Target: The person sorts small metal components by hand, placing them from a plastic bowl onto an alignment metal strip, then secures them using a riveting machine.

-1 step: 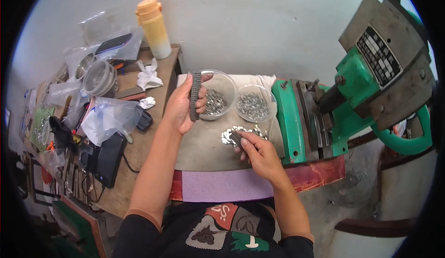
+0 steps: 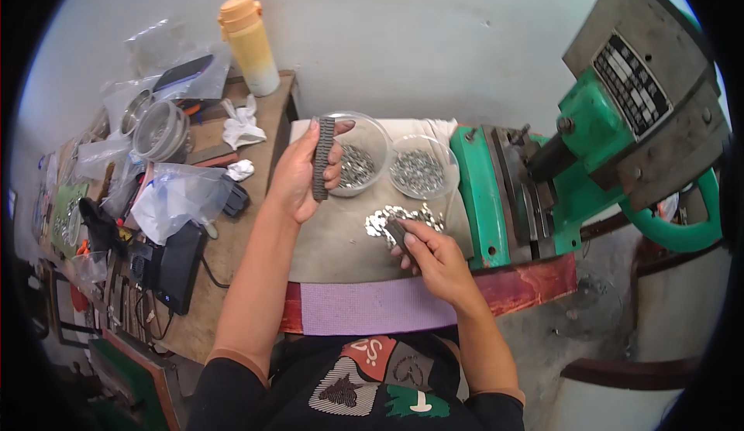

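Note:
Upright in my left hand [image 2: 291, 182] is a dark grey bar with a ridged face [image 2: 324, 158]; the fingers wrap round it in front of a clear round tub [image 2: 385, 140] of small shiny metal pieces. My right hand [image 2: 442, 267], lower and to the right, pinches a short dark block [image 2: 398, 233] between thumb and fingers; part of the block is hidden by the fingers. Just behind it lies a loose pile of flat silvery metal pieces [image 2: 378, 222]. A second, smaller clear tub [image 2: 452, 179] of metal pieces stands right of the first.
At right stands a green hand press [image 2: 484, 214] with a large green ring handle [image 2: 682, 233]. On the wooden side table [image 2: 232, 261] at left are a yellow bottle [image 2: 252, 48], plastic bags [image 2: 174, 199], crumpled tissue [image 2: 242, 125] and a black device [image 2: 177, 268]. A purple mat [image 2: 364, 307] edges the front.
The whole view has shifted slightly, so things sit a little higher and further left. Both hands keep the same grips and nearly the same positions.

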A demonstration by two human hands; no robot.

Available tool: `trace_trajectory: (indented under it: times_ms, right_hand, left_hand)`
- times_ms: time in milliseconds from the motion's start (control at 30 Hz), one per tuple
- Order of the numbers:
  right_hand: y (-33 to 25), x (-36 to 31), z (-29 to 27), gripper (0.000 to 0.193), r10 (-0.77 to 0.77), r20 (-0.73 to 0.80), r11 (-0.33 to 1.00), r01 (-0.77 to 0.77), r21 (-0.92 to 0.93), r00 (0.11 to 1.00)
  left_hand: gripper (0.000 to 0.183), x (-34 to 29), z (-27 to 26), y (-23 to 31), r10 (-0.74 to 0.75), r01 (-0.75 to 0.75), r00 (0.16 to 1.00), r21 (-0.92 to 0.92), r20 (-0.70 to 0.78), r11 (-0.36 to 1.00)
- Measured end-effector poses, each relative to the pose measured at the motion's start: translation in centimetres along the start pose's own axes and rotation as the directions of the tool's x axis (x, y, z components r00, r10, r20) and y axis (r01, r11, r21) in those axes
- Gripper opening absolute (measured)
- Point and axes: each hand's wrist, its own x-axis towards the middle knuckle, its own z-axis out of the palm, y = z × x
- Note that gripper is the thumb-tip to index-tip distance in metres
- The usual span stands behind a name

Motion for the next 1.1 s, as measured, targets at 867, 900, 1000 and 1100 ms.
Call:
trace_trajectory:
  times_ms: [867,900,1000,1100]
  right_hand:
    - [4.6,-12.4,-0.2,0.019,0.147,-0.491,0.989,-0.128,0.072,0.859]
    - [4.9,-12.3,-0.1,0.015,0.236,-0.572,0.972,-0.187,0.143,0.786]
    - [5.6,-11.5,-0.6,0.016,0.244,-0.65,0.902,0.079,0.425,0.72]
    - [5.0,-10.4,-0.3,0.018,0.282,-0.67,0.9,0.052,0.432,0.686]
  left_hand:
    - [0.03,-14.6,3.3,-8.8,-0.347,-0.371,0.867,0.928,0.358,0.03]
    - [0.029,-14.8,3.1,-9.0,-0.256,-0.435,0.868,0.9,0.426,0.022]
    - [0.028,-13.9,3.1,-8.7,-0.185,-0.487,0.863,0.871,0.469,-0.066]
    - [0.03,-12.8,2.2,-8.4,-0.116,-0.526,0.85,0.842,0.514,-0.118]
